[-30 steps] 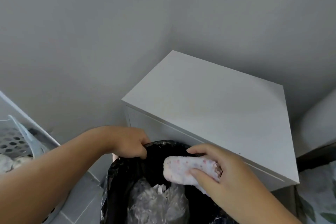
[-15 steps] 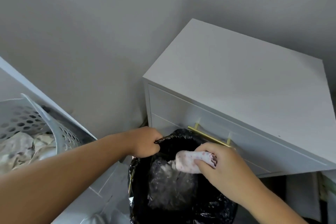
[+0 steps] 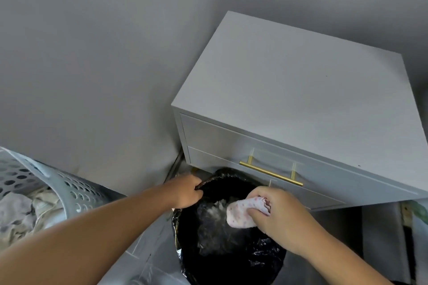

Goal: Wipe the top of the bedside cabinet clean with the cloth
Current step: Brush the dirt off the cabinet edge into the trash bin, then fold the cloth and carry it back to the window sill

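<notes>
We note the cloth (image 3: 243,213), white with pink spots, bunched in the right hand (image 3: 281,217), whose fingers (image 3: 256,213) are closed round it. It hangs over the mouth of the bag (image 3: 231,250), a black liner. The cabinet (image 3: 301,90) top lies up and away from the cloth, beyond the drawer front and its brass handle (image 3: 271,172); its long axis runs left to right. The right hand is the nearer to it. The left hand (image 3: 185,192) pinches the bag rim, fingers clenched. A perforated basket (image 3: 58,183) stands at far left. We read no labels or writing anywhere. A few dark specks show on the top.
</notes>
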